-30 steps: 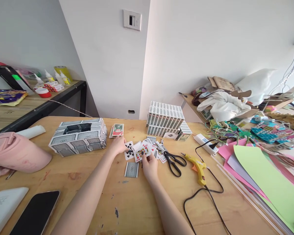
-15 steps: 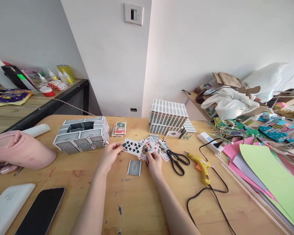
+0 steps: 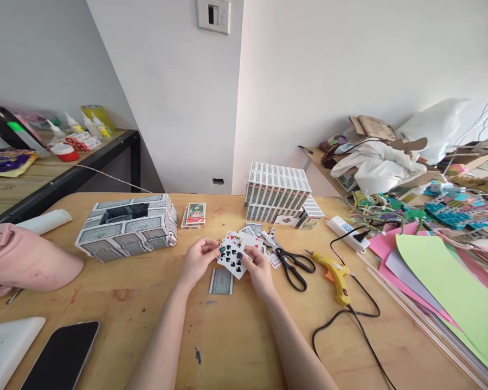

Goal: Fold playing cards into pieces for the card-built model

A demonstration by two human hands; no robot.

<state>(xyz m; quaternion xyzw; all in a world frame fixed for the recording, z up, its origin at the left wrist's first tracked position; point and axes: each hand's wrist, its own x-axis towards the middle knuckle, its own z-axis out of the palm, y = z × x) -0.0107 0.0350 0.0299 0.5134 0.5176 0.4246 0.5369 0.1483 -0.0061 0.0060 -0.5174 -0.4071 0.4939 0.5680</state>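
Observation:
My left hand [image 3: 201, 260] and my right hand [image 3: 258, 271] are both closed on playing cards [image 3: 231, 259], with thumbs on top. A ten of spades lies in front and a red face card shows behind it. Beneath them on the table is a folded patterned card piece [image 3: 221, 281], back side up. Loose cards [image 3: 254, 227] lie just beyond my hands. Black-handled scissors [image 3: 296, 268] rest to the right, and a yellow glue gun [image 3: 334, 273] lies beyond them.
A box built of cards [image 3: 128, 227] stands at left, a block of stacked card boxes [image 3: 277, 189] at the back. Two card packs [image 3: 194, 214] sit between them. A phone [image 3: 61, 355], pink bottle [image 3: 32, 262], power strip [image 3: 347, 234] and coloured paper [image 3: 443, 292] flank the workspace.
My left hand has moved right, bringing the ten of spades over against the cards in my right hand. The ten has turned more upright. The view has shifted slightly.

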